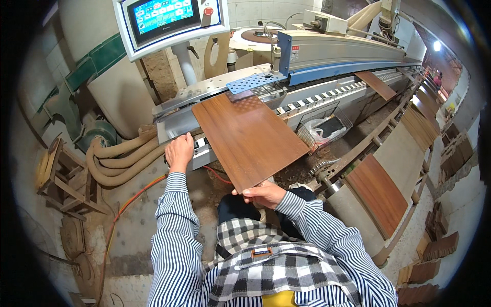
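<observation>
Wood-grain panel, glossy, rectangular, right grip at corner

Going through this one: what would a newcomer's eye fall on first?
First, the glossy brown board at the center, its near end in the right hand. Next, the lit screen at upper left, and the long blue-edged machine stretching toward the upper right.

Head-worn fisheye, looking down and forward, near left hand and right hand
</observation>
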{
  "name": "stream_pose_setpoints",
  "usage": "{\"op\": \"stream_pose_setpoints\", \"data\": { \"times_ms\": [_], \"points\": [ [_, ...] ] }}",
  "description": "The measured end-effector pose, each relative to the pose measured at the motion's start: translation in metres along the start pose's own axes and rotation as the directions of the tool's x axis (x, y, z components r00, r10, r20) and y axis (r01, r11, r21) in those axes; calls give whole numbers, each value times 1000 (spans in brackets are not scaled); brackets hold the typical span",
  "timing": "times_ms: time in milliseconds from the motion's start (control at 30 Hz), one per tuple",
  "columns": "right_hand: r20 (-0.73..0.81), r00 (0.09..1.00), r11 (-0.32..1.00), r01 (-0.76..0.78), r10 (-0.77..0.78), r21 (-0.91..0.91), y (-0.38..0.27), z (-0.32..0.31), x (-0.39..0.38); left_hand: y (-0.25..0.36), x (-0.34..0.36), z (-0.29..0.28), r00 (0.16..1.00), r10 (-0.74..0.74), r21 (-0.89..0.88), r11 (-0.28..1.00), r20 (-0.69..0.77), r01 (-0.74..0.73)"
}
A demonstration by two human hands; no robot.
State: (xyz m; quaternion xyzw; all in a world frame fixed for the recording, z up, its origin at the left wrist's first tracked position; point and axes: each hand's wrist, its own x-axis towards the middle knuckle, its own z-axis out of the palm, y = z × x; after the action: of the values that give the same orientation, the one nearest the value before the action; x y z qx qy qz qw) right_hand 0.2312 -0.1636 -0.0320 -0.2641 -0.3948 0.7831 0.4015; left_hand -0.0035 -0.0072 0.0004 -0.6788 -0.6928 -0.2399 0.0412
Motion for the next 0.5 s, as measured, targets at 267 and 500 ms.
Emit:
{"op": "stream_pose_setpoints", "data": {
  "times_ms": [267,500],
  "points": [
    [-104,991,990,71,-84,-125,12,6,27,-2,1,4,1000,-18,2,1000,4,18],
    [-162,968,976,173,-194,-135,20,-1,23,2,1,-1,999,-26,-3,1000,34,26]
  ]
}}
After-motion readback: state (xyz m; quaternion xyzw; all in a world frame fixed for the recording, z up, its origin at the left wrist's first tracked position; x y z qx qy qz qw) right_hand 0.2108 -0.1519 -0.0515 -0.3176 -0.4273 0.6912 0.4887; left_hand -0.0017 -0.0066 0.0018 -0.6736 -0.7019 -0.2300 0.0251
